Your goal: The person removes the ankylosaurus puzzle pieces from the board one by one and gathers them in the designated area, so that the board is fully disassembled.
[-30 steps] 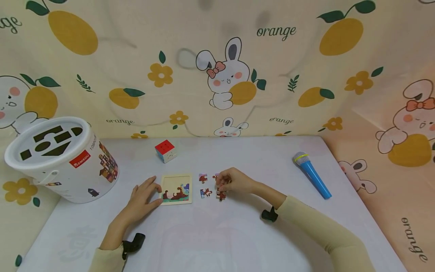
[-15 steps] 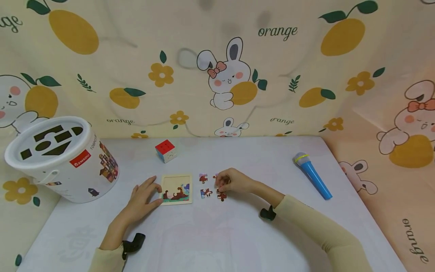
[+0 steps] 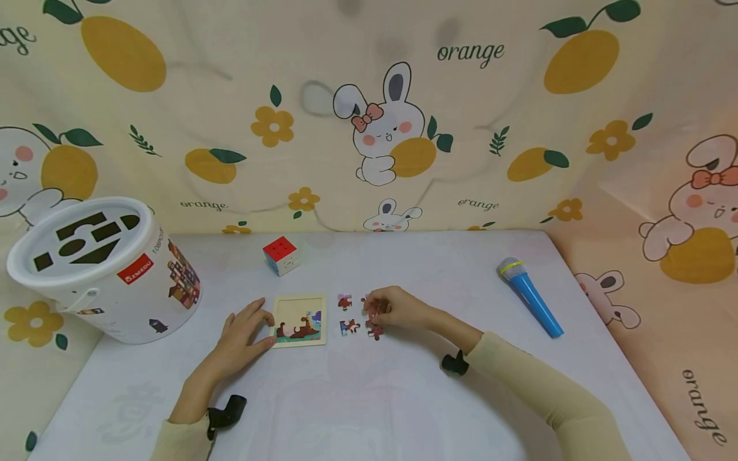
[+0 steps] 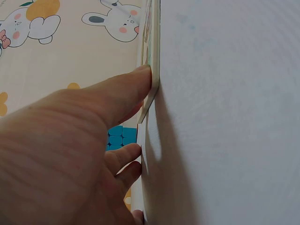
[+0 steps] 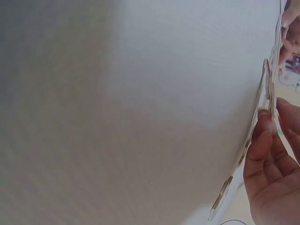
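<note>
A small wooden puzzle board [image 3: 300, 298], partly filled with a brown animal picture, lies flat on the table. At its left edge rests my left hand [image 3: 245, 336], with thumb and index finger touching the frame. In the left wrist view the thumb [image 4: 126, 91] presses the board's edge [image 4: 155, 61]. My right hand [image 3: 398, 308] is over the loose pieces right of the board. Its fingertips pinch a puzzle piece [image 5: 269, 86], seen edge-on in the right wrist view. Nearby lie a red-brown piece [image 3: 344, 302], a blue-brown piece [image 3: 349, 328] and a brown piece [image 3: 375, 332]; another is partly hidden.
Behind the board stands a red-topped puzzle cube [image 3: 281, 256]. A white lidded bucket [image 3: 138, 301] with shaped holes fills the table's left side. On the right lies a blue toy microphone [image 3: 533, 301]. A printed cloth [image 3: 346, 211] hangs behind the table.
My right hand has shifted very slightly to the left over the pieces. The left hand and the board have stayed in place.
</note>
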`<act>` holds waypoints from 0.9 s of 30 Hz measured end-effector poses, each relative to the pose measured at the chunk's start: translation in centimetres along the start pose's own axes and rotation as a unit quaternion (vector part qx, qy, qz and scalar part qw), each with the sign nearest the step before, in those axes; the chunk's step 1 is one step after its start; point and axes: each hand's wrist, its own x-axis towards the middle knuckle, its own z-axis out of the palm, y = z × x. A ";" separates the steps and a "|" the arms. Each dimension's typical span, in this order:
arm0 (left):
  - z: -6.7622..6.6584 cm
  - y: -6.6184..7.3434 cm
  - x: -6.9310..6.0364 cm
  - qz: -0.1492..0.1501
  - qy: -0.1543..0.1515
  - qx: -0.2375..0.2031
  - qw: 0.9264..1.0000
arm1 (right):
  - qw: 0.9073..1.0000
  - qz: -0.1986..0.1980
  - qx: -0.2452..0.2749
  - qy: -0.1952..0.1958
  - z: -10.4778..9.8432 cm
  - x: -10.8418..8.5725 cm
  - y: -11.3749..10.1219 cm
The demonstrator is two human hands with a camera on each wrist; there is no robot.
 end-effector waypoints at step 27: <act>-0.1 0.0 0.1 -0.003 -0.004 -0.001 1.000 | 0.999 -0.033 0.007 -0.007 2.0 3.9 -2.2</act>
